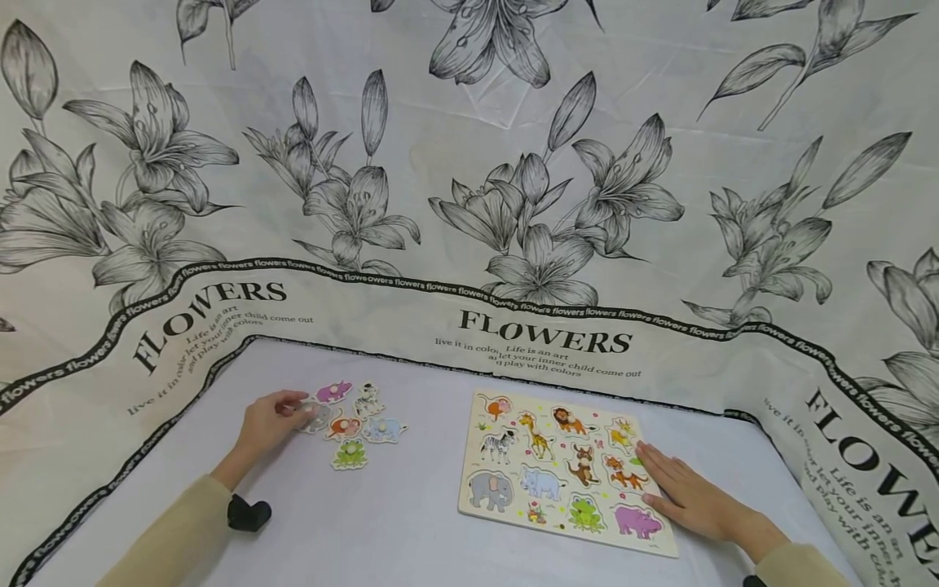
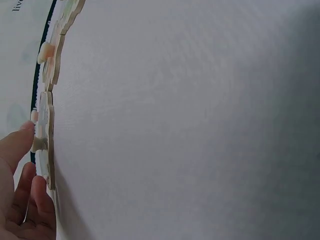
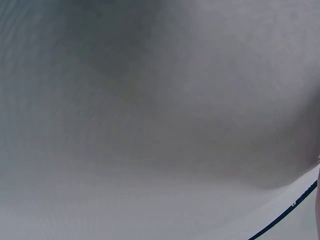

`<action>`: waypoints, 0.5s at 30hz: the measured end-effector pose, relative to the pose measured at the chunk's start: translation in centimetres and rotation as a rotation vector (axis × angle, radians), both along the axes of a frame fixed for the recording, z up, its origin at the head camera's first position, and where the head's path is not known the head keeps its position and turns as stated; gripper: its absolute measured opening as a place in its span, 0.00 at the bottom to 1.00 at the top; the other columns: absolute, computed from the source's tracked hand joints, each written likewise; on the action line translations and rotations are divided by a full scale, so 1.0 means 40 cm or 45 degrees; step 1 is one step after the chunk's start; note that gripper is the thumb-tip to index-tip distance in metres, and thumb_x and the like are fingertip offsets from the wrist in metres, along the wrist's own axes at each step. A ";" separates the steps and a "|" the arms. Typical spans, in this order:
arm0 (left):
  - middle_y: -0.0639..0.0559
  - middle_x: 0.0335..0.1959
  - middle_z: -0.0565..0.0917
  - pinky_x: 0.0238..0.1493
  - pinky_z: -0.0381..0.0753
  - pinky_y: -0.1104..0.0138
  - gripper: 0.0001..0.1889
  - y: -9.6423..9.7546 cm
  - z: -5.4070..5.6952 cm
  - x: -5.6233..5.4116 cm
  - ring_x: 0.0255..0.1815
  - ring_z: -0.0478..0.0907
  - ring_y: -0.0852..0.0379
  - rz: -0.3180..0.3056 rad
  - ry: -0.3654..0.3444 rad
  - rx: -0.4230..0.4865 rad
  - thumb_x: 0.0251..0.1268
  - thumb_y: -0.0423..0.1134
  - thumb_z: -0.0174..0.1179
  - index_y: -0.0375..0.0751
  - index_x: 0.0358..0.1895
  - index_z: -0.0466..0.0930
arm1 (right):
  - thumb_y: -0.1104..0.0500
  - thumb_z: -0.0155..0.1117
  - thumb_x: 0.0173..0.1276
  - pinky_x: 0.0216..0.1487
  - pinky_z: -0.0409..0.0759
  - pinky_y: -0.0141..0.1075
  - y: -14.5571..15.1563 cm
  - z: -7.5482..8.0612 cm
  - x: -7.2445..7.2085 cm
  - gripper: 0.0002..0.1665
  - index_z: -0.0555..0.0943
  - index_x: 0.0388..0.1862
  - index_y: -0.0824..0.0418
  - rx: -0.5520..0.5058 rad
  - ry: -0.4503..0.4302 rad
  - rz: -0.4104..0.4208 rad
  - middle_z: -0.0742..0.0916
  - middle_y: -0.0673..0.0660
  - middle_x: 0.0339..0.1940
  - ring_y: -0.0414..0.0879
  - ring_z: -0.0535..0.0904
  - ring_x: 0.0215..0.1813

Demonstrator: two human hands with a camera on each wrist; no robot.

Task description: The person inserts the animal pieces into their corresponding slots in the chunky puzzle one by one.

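Note:
At the left of the head view, my left hand (image 1: 271, 420) reaches to a grey elephant puzzle piece (image 1: 319, 417). Its fingers are bent and partly cover that piece. In the left wrist view the thumb (image 2: 17, 142) and fingers stand apart on either side of a piece's knob (image 2: 38, 145). Beside it lie a purple hippo piece (image 1: 334, 391), a zebra piece (image 1: 368, 400), an orange-red animal piece (image 1: 343, 425), a blue rhino piece (image 1: 385, 430) and a green frog piece (image 1: 350, 454). My right hand (image 1: 697, 499) rests with extended fingers on the right edge of a wooden animal puzzle board (image 1: 506, 414).
A white cloth (image 1: 367, 522) covers the table, between the loose pieces and the board. Behind it rises a flower-printed cloth (image 1: 411, 326) with a black border. The right wrist view shows mostly blurred white cloth (image 3: 125, 210).

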State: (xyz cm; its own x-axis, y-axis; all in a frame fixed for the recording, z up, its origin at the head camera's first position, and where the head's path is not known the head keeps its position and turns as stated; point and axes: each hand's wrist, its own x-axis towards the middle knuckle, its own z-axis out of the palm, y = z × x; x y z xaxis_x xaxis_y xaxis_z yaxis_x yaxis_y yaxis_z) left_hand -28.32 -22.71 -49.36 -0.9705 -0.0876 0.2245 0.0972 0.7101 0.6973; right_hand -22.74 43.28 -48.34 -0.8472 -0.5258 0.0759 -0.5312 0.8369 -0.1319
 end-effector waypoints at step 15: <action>0.38 0.38 0.84 0.35 0.71 0.66 0.17 0.016 -0.002 -0.005 0.35 0.74 0.53 0.044 -0.043 -0.026 0.58 0.39 0.67 0.30 0.47 0.81 | 0.43 0.50 0.73 0.63 0.23 0.11 -0.001 -0.003 -0.001 0.40 0.58 0.74 0.67 -0.011 -0.044 -0.018 0.65 0.69 0.73 0.13 0.26 0.68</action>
State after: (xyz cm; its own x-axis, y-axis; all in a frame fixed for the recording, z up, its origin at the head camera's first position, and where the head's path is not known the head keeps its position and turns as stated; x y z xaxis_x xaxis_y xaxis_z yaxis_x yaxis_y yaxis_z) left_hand -28.50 -22.07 -49.44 -0.9741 -0.1167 0.1937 0.0492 0.7267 0.6852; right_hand -22.78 43.26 -48.46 -0.8569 -0.5129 0.0508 -0.5140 0.8432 -0.1576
